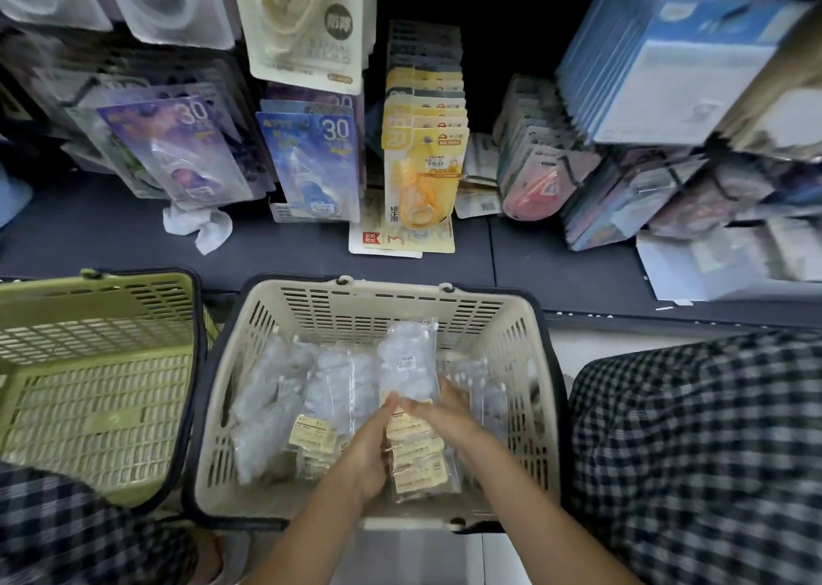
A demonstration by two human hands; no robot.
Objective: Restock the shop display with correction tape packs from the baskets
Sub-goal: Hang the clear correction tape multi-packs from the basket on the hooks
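A beige basket (311,304) in front of me holds several clear bags of correction tape packs (284,389) and yellow-labelled packs (418,464). Both hands are inside it. My left hand (371,446) and my right hand (438,411) together grip the lower end of one clear bag (409,357), which stands upright above the others. On the dark shelf beyond hang display rows: purple packs (178,148), blue packs (316,157) and yellow packs (422,166).
An olive-green basket (98,362) with nothing visible in it sits to the left. A crumpled white cloth (200,226) lies on the shelf. Pink packs (538,184) and stacked blue boxes (667,59) fill the right. My checked clothing (694,451) is at lower right.
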